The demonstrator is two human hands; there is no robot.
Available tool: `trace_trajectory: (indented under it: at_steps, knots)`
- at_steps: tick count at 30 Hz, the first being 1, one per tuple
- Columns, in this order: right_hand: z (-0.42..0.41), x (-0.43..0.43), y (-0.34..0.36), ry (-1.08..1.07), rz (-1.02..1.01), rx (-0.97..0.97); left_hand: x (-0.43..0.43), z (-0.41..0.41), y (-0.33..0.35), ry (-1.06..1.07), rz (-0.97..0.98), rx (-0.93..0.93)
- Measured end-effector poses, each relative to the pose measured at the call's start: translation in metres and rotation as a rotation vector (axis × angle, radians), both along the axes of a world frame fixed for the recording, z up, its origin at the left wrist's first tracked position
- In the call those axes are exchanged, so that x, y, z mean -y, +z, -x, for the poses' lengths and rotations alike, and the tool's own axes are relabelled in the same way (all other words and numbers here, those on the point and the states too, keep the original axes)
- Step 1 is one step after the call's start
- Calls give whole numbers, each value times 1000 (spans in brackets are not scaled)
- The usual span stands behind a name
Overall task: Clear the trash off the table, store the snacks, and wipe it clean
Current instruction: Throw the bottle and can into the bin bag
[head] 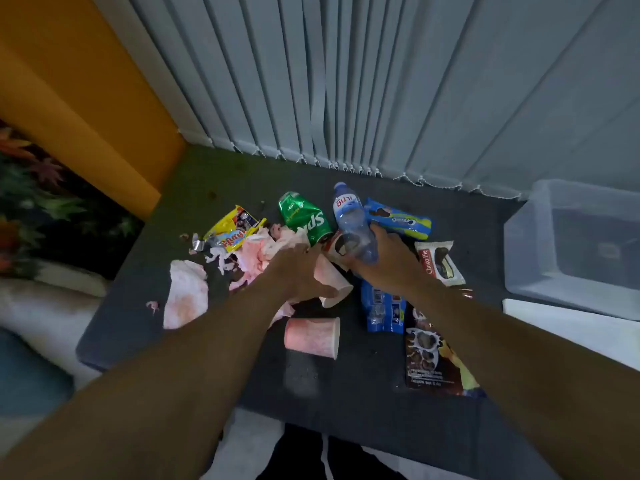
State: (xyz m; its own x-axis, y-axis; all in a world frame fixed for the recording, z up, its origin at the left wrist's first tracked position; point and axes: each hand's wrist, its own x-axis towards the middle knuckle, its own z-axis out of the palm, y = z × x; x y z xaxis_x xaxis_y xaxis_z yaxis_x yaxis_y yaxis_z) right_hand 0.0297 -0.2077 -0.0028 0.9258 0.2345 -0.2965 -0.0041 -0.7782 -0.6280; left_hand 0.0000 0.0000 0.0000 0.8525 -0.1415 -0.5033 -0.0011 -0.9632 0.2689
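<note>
Brown snack bag (433, 355), right grip (384, 258) round water bottle (349, 216), left grip (298, 271) seemingly clutching paper cup (334, 284), tissues (263, 251) beside

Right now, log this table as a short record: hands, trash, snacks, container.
left hand: on a stained cup, grip unclear
right hand: grips the bottle
trash: crushed can, yellow wrapper, stained tissues, second cup on its side
snacks: biscuit pack, Choco Pie, blue pouch, brown bag
box: clear, right of the snacks
table: dark, littered, not yet wiped
</note>
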Motion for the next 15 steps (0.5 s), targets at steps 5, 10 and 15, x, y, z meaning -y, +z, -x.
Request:
trace_trajectory:
  at_steps: [5, 10, 15]
  knots:
    - [1, -6, -4, -43, -37, -82, 4, 4, -6, -49, -62, 19]
    - [-1, -7, 9, -111, -46, -105, 7, 4, -1, 3, -32, 35]
    - [-2, 3, 14, -134, -123, -61, 9, 4, 16, 102, 97, 0]
